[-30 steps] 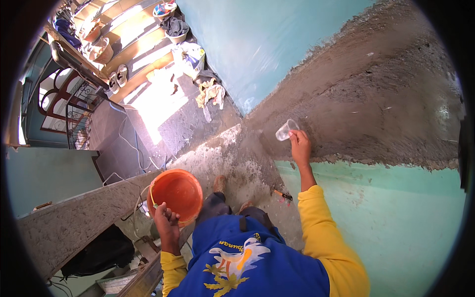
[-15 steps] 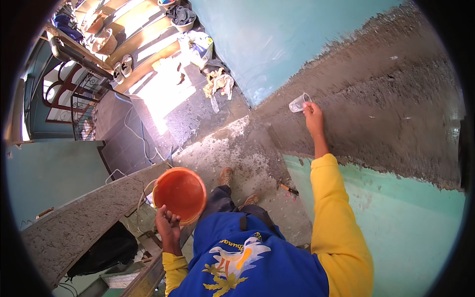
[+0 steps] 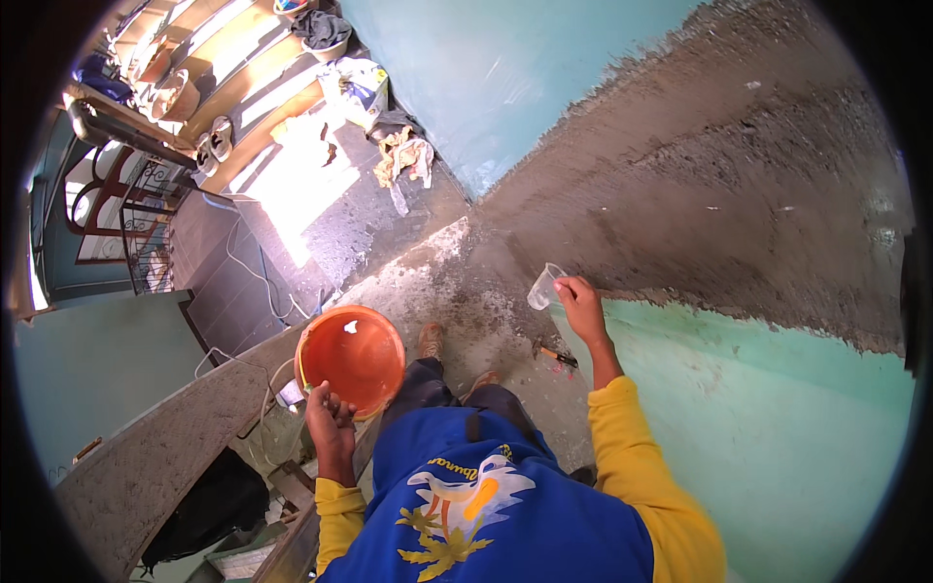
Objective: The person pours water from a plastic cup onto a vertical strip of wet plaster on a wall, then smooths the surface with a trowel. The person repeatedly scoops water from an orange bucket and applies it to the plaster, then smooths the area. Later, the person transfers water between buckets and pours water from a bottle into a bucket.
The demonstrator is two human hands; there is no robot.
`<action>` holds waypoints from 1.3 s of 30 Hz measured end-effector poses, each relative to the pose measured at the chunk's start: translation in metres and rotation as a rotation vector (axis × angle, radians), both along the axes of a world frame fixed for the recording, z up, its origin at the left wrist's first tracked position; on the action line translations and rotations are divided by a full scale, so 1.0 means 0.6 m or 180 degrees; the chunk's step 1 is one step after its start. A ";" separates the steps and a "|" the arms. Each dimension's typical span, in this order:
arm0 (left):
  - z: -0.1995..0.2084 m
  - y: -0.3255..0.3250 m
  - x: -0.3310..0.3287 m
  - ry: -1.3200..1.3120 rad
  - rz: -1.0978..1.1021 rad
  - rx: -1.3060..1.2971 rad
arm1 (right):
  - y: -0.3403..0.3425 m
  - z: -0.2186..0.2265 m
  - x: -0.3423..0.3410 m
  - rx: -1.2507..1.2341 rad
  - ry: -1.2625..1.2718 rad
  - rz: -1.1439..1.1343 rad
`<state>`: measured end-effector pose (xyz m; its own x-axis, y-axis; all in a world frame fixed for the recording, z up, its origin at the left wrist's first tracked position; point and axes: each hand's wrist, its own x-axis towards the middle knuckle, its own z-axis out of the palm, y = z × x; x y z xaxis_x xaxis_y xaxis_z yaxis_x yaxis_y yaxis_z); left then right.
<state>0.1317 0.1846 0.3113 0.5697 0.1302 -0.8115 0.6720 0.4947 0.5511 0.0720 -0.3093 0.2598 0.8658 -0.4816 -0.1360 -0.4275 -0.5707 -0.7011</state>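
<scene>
An orange bucket [image 3: 377, 367] hangs at my left side, with its open mouth facing up. My left hand [image 3: 330, 426] has its fingers curled at the near rim, where the thin yellow handle comes down. A bright glint shows inside the bucket; what it holds, I cannot make out. To the right, my right hand [image 3: 581, 309] grips a clear plastic cup [image 3: 542, 290] by one side, tilted, off the wall. Behind the cup lies the dark wet plaster band [image 3: 700, 214] across the wall, between blue paint above and pale green below.
A hammer-like tool [image 3: 556, 356] lies on the floor near my feet. Crumpled paper [image 3: 403, 157] and bags stand by the far wall corner, beside the steps [image 3: 258, 92]. Cables [image 3: 255, 277] trail across the tiles. A rough ledge [image 3: 155, 437] runs along my left.
My right hand has come down and left with the cup, from in front of the wet plaster toward the bucket. A bright glint now shows in the bucket, and the view has shifted slightly.
</scene>
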 end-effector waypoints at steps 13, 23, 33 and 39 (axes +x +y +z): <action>0.045 -0.089 0.017 -0.0141 -0.0685 -0.0027 | -0.127 0.039 -0.030 0.0116 -0.0220 -0.0676; 0.064 -0.155 0.014 -0.0123 -0.1308 -0.0269 | -0.198 0.051 -0.072 0.1140 -0.0509 -0.1374; 0.117 -0.248 -0.009 -0.0287 -0.1994 -0.0631 | 0.221 0.007 -0.036 0.1655 -0.0582 0.0105; 0.150 -0.265 -0.022 -0.0371 -0.2535 -0.0690 | 0.336 -0.154 -0.023 0.1591 0.0663 -0.0103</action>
<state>0.1188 0.0258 0.4015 0.5071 -0.4996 -0.7023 0.8103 -0.0015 0.5861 0.0580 -0.1076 0.1673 0.7818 -0.3402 -0.5225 -0.5983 -0.1737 -0.7822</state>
